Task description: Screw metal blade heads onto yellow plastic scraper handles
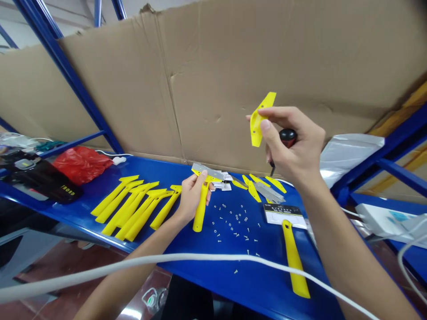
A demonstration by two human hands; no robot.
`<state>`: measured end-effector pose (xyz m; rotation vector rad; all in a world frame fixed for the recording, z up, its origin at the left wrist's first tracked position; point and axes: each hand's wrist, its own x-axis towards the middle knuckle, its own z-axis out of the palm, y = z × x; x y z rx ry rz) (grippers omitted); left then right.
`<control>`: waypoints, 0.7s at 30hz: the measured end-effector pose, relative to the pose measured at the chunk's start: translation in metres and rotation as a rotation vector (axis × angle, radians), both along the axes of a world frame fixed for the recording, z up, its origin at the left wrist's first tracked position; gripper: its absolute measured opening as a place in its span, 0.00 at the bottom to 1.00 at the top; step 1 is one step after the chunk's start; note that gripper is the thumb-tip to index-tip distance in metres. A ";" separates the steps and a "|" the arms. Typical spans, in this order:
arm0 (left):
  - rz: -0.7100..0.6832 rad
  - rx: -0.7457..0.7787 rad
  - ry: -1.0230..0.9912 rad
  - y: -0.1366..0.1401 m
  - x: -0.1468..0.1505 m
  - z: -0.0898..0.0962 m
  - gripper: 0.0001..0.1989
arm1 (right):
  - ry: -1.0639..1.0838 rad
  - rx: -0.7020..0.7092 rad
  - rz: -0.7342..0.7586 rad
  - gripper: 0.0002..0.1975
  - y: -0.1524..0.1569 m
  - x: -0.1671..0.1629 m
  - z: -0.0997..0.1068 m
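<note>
My left hand (193, 195) is closed around the head of a yellow scraper handle (200, 211). A grey metal blade (208, 171) lies across that head under my thumb. Raised in front of the cardboard, my right hand (295, 138) pinches a yellow plastic clamp plate (260, 118) with small holes between thumb and fingers. A screwdriver with a black and red grip (287, 135) is also tucked in that hand, its shaft pointing down. Small screws and nuts (236, 218) are scattered on the blue table between the hands.
Several yellow handles (133, 209) lie in a row at left. Loose yellow plates (253, 191) and metal blades (270, 193) lie at the back. A packaged scraper (295, 258) rests at right. A white cable (180, 258) crosses the foreground. A cardboard wall (207, 80) stands behind.
</note>
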<state>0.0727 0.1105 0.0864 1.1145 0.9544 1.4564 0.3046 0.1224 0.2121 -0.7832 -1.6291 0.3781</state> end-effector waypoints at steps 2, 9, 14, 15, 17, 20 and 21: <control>-0.002 0.002 0.011 0.000 0.000 0.000 0.27 | -0.006 0.063 -0.067 0.14 0.000 0.001 0.000; -0.058 -0.001 0.058 0.000 -0.002 -0.002 0.26 | -0.085 0.004 -0.094 0.13 0.003 -0.004 0.002; -0.263 -0.121 0.145 -0.004 0.001 0.005 0.27 | -0.003 -0.200 0.061 0.16 0.005 -0.007 0.004; -0.299 -0.148 0.154 -0.005 0.002 0.007 0.26 | 0.041 -0.238 0.101 0.16 0.005 -0.007 0.004; -0.337 -0.179 0.160 -0.007 0.003 0.008 0.26 | 0.139 -0.301 0.151 0.17 0.004 -0.006 0.006; -0.346 -0.182 0.157 -0.008 0.003 0.009 0.25 | 0.218 -0.360 0.197 0.18 0.002 -0.004 0.009; -0.344 -0.181 0.155 -0.007 0.003 0.008 0.25 | 0.214 -0.375 0.214 0.17 0.002 -0.003 0.010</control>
